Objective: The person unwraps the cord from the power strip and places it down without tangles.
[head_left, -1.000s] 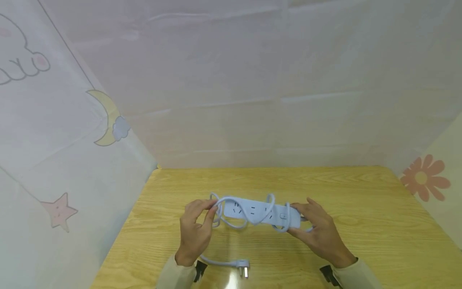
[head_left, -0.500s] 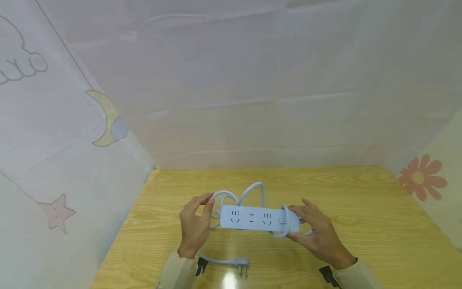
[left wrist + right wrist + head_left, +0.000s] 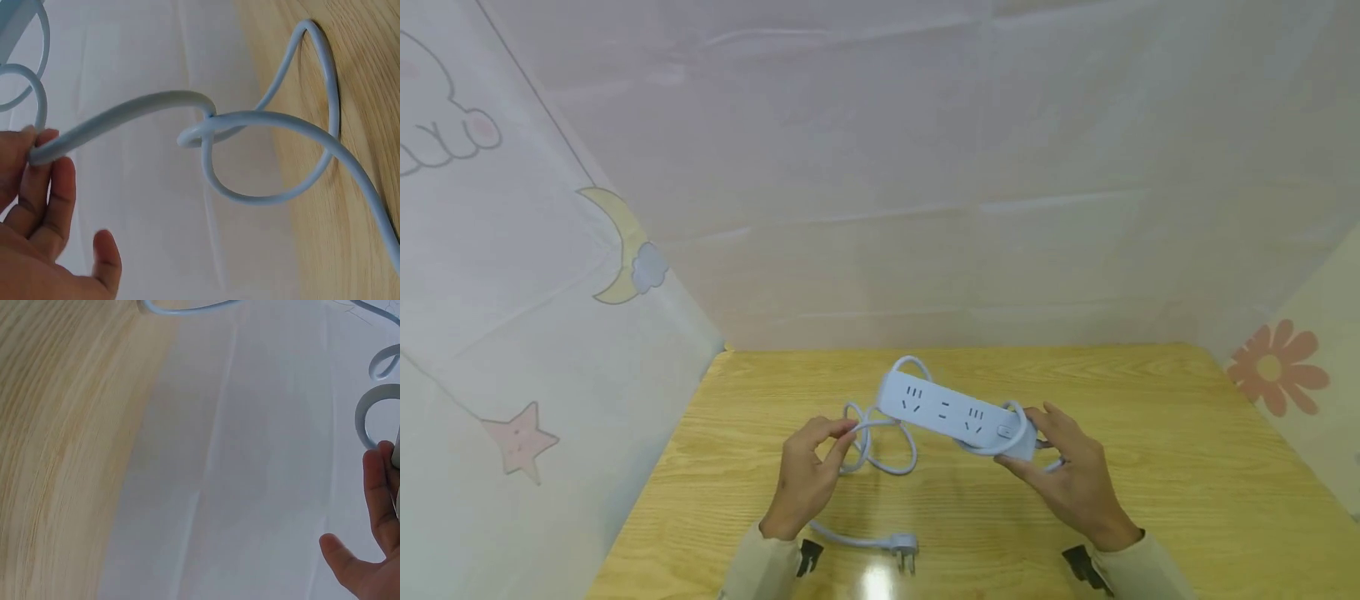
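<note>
A white power strip [image 3: 943, 410] hangs above the table, tilted with its left end higher. My right hand [image 3: 1075, 475] grips its right end, thumb below and fingers above; in the right wrist view the hand [image 3: 381, 531] shows only at the right edge. One turn of the cord [image 3: 1019, 427] wraps the strip near its switch. With thumb and fingertips my left hand [image 3: 811, 475] pinches the cord left of the strip. In the left wrist view, the cord [image 3: 269, 119] runs from the pinching fingers [image 3: 59, 194] into crossing loops. The plug [image 3: 903, 543] lies near the table's front, prongs forward.
The wooden table [image 3: 1187, 467] extends to both sides and behind the hands. A pale cloth backdrop [image 3: 880, 208] with printed cartoon shapes stands behind it and at the sides. Dark straps [image 3: 1084, 568] circle both wrists.
The strip has come free of the cord loops across its left and middle, then tilted up at its left end and shifted right. The left hand keeps pinching the cord.
</note>
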{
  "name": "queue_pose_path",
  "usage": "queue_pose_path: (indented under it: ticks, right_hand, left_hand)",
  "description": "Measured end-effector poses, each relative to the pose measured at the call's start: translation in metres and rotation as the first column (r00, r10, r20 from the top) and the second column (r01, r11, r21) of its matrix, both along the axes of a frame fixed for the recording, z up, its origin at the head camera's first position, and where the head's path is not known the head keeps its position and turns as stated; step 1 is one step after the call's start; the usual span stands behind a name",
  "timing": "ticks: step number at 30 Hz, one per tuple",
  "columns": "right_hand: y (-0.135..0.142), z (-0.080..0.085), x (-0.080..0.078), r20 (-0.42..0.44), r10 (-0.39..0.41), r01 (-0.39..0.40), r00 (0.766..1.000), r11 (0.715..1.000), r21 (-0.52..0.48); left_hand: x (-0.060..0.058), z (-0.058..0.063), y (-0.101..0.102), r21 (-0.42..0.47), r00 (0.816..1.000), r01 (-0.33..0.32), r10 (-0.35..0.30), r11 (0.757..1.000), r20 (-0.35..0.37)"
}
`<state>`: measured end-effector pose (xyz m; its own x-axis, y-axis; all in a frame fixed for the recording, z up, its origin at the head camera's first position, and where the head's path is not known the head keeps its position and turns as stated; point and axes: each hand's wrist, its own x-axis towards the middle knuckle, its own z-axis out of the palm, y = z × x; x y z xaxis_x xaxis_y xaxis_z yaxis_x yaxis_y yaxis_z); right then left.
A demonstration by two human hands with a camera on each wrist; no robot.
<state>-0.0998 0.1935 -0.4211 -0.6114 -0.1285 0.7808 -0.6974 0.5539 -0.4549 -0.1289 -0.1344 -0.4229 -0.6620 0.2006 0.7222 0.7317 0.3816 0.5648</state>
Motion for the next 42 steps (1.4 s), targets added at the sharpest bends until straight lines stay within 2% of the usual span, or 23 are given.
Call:
queue_pose_path:
  ticks: [6, 14, 18, 22, 33, 38, 42]
  right_hand:
    - [0.001, -0.001, 0.000, 0.000, -0.045, 0.045, 0.999, 0.999, 0.013]
    - [0.001, -0.003, -0.002, 0.007, -0.088, 0.088, 0.996, 0.996, 0.000]
    - [0.002, -0.004, -0.001, 0.033, -0.127, 0.127, 0.991, 0.992, 0.016]
    - [0.002, -0.006, -0.001, 0.063, -0.133, 0.130, 0.989, 0.990, 0.047]
    - [0.003, -0.007, -0.002, 0.076, -0.215, 0.206, 0.974, 0.971, 0.119]
    - [0.002, -0.007, -0.004, 0.089, -0.233, 0.220, 0.968, 0.966, 0.139]
    - [0.002, -0.006, -0.004, 0.105, -0.250, 0.233, 0.963, 0.961, 0.149]
  left_hand:
    - [-0.001, -0.001, -0.003, -0.021, 0.992, 0.115, -0.116, 0.993, -0.043]
    - [0.001, -0.002, -0.005, -0.033, 0.986, 0.166, -0.167, 0.986, -0.011]
    - [0.001, -0.001, -0.005, -0.019, 0.976, 0.211, -0.211, 0.977, -0.051]
    - [0.000, -0.001, -0.006, -0.001, 0.973, 0.214, -0.213, 0.977, -0.089]
    - [0.001, -0.003, -0.009, 0.065, 0.975, 0.212, -0.206, 0.975, -0.083]
    - [0.001, -0.003, -0.010, 0.111, 0.971, 0.233, -0.227, 0.966, -0.070]
    - [0.002, -0.002, -0.011, 0.161, 0.963, 0.268, -0.263, 0.950, -0.052]
